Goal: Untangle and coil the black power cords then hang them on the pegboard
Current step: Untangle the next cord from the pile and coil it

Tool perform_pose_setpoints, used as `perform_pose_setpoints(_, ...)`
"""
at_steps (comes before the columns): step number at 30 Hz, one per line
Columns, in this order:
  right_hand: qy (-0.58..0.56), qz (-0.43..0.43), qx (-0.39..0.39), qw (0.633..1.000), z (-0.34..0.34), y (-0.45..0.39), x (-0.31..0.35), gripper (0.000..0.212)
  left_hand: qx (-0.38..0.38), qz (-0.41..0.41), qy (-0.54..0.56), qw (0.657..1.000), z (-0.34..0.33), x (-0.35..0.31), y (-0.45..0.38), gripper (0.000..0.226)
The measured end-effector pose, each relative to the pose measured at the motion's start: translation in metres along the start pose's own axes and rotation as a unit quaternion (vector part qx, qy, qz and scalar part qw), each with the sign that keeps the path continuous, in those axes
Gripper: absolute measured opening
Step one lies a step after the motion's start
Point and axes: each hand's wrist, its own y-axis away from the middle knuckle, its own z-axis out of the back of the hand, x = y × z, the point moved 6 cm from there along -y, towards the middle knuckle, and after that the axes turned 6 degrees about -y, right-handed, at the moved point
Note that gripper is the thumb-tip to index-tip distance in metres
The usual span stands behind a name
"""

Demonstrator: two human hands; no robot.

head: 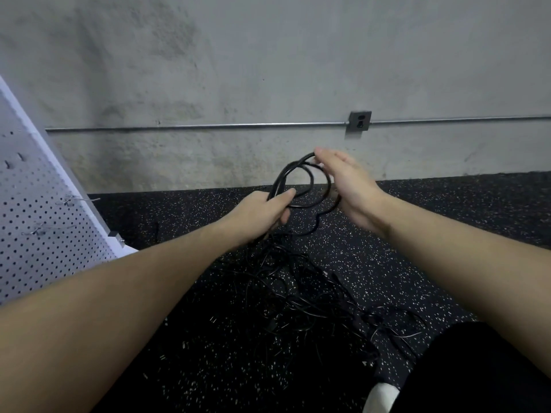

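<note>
A grey concrete wall (268, 70) fills the upper half of the frame, with a thin metal conduit (208, 125) running across it to an outlet box (360, 121) right of centre. Below it the black speckled floor (208, 353) takes up the lower half. At the left edge the white pegboard (38, 210) leans in, with a few metal hooks (79, 200) sticking out of it.

Your two bare forearms reach in from the bottom corners and meet near the middle of the frame. On the floor beneath them lies a loose tangle of black power cords (298, 293), spreading toward the lower right, where your dark trouser leg (477, 368) sits.

From that tangle one cord rises to your left hand (262, 214), whose grip is closed round the bottom of a small coil (298, 180) of a few loops. The coil stands up above that fist, in front of the foot of the wall. Your right hand (346, 183) is at the coil's upper right edge, fingers fairly straight and touching the top loop; whether it pinches the cord you cannot tell from here. A strand droops from the coil under your right palm back down toward the pile.
</note>
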Motion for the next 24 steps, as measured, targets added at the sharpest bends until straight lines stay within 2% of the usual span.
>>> perform_pose_setpoints(4,-0.111,-0.068,-0.001,0.991,-0.01,0.001,-0.016,0.018,0.012,-0.014,0.065,0.998,-0.009,0.0,-0.002,0.055)
perform_pose_setpoints(7,-0.183,-0.078,-0.024,0.98,-0.011,-0.005,-0.017,0.02,0.011,-0.003,0.057,0.998,-0.008,0.004,0.0,0.05)
perform_pose_setpoints(9,-0.222,-0.108,-0.025,0.969,-0.017,-0.005,-0.019,0.035,-0.007,-0.018,0.041,0.999,-0.008,0.003,0.0,0.047)
perform_pose_setpoints(11,-0.254,-0.123,-0.03,0.959,-0.021,-0.004,-0.016,0.041,0.023,-0.025,0.031,0.999,-0.016,0.005,0.002,0.053)
perform_pose_setpoints(13,-0.258,-0.107,-0.031,0.96,-0.02,-0.004,-0.011,0.036,0.083,-0.015,0.06,0.995,-0.032,0.004,0.006,0.061)
perform_pose_setpoints(17,-0.255,-0.078,-0.032,0.963,-0.01,-0.012,-0.003,0.02,0.165,0.0,0.227,0.96,-0.042,-0.01,0.009,0.058)
perform_pose_setpoints(20,-0.249,-0.049,-0.047,0.966,-0.001,-0.013,0.0,0.026,0.204,0.012,0.308,0.929,-0.043,-0.017,0.011,0.051)
perform_pose_setpoints(22,-0.237,-0.039,-0.048,0.969,0.001,-0.011,0.001,0.029,0.195,0.028,0.358,0.913,-0.045,-0.023,0.015,0.049)
perform_pose_setpoints(24,-0.217,-0.029,-0.06,0.974,0.003,-0.01,0.001,0.027,0.15,0.044,0.358,0.92,-0.047,-0.027,0.016,0.054)
